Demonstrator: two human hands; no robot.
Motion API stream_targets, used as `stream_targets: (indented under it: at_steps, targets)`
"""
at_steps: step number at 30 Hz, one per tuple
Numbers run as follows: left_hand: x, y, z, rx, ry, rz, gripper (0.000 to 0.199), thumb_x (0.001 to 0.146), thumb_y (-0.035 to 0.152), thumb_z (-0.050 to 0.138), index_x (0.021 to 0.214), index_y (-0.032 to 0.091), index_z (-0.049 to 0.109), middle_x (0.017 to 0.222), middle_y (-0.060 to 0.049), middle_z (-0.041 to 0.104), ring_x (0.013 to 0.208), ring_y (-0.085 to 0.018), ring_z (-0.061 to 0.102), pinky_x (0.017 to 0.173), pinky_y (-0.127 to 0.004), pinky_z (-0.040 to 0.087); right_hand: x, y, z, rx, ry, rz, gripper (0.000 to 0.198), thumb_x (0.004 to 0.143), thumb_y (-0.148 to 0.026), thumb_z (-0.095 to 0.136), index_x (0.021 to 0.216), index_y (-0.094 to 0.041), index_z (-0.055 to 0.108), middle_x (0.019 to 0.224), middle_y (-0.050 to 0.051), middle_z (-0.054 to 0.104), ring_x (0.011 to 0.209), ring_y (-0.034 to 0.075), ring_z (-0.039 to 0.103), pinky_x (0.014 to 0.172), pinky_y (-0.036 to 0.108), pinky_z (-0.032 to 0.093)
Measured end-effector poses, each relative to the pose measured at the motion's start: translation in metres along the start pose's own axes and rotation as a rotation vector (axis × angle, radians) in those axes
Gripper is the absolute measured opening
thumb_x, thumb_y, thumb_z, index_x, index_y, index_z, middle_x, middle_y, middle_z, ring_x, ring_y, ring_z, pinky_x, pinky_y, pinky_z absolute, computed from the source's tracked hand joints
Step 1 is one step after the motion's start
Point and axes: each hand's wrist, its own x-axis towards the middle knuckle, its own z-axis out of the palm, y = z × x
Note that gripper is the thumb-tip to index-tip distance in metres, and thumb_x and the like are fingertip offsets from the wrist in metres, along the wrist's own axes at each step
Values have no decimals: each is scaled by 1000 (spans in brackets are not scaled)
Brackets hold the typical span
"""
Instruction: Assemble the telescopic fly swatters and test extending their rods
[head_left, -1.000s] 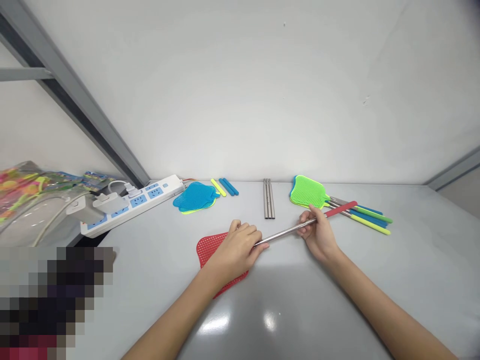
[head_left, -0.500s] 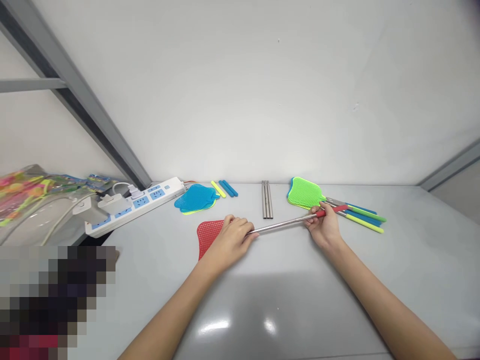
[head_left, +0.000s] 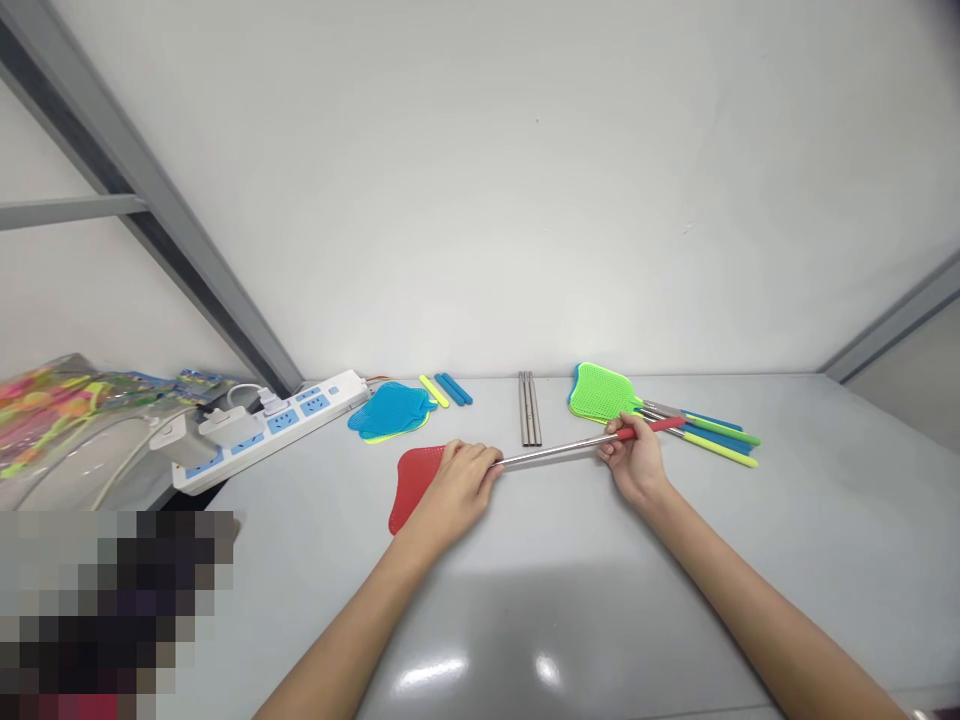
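A red fly swatter [head_left: 417,480] with a silver metal shaft [head_left: 559,450] and a red grip [head_left: 667,424] stretches between my two hands, slanting up to the right. My left hand [head_left: 461,490] is closed round the shaft close to the red paddle and hides the neck. At the other end my right hand [head_left: 634,460] is closed round the red grip where it meets the shaft. Just beyond that hand lies a pile of swatters with green and blue paddles [head_left: 600,392] and blue, green and yellow handles [head_left: 721,450]. Several bare metal rods [head_left: 529,408] lie side by side behind the shaft.
Loose blue paddles [head_left: 391,408], a yellow grip [head_left: 433,391] and blue grips [head_left: 454,389] lie along the wall. To the left is a white power strip [head_left: 292,430] with chargers and cables, near a clear bag of colourful items [head_left: 52,405]. A blurred patch covers the lower left.
The camera view has shifted slightly. Both hands keep hold of the red fly swatter, and its red paddle now appears tilted a little differently beside my left hand.
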Motion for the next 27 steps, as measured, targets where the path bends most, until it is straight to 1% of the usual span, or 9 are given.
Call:
stream_targets:
  at_steps: [7,11,14,22,27]
  targets:
    - [-1,-2,1,-14,2,-23,23,86,23,28,89,21,50,80,-2,52,75,-16,46,70,-31,35,0,-1,1,14,11,0,17,67,-25,50,53,-16,45,48,-5,44,34,5,32,35,21,29]
    - [0,-2,1,-6,41,-12,24,86,20,28,95,21,50,83,-3,52,80,-17,47,72,-32,36,1,-1,1,20,9,-1,16,66,-25,50,54,-17,45,49,-5,45,34,5,33,34,21,29]
    - [1,0,1,11,68,-13,23,85,17,29,94,20,50,84,-4,52,82,-17,46,75,-32,35,2,0,0,16,1,-1,16,66,-25,51,54,-17,46,49,-5,45,34,5,34,35,21,30]
    - [-1,2,4,21,52,-26,22,85,18,29,92,20,50,83,-3,52,80,-17,46,74,-31,36,1,-1,0,14,-4,1,16,66,-25,50,53,-17,45,48,-5,44,34,5,33,35,21,29]
    - [-1,4,4,12,51,-25,22,85,18,29,93,20,50,83,-3,52,80,-17,46,73,-31,35,1,-1,0,14,-2,9,17,66,-26,50,53,-17,45,44,-6,40,34,6,32,35,21,29]
